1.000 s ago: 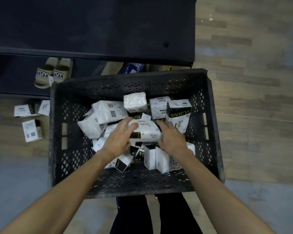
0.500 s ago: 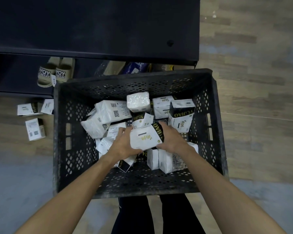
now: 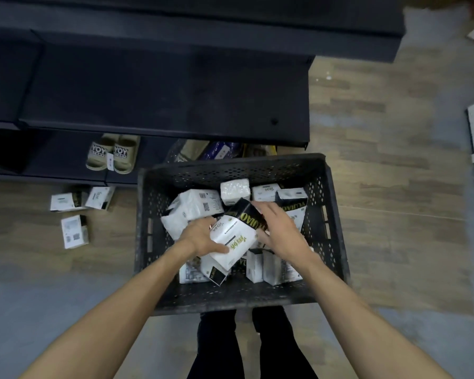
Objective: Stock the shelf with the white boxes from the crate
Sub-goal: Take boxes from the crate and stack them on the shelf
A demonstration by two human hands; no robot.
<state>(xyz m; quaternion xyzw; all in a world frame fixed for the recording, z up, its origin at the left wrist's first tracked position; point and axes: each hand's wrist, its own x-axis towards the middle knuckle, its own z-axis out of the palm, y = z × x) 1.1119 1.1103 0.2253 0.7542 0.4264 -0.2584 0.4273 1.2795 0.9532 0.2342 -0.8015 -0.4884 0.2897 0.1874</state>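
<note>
Your left hand and right hand are bare, and so are your forearms, uncovered all the way down to the lower edge of the view. You wear dark, near-black trousers, plain and close-fitting, both legs showing between your arms

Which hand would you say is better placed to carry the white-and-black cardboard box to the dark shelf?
Probably left: the left hand grips the white-and-black cardboard box, thumb across its face, and the dark shelf stretches leftward; the right hand rests straight fingers on its black end.
</note>
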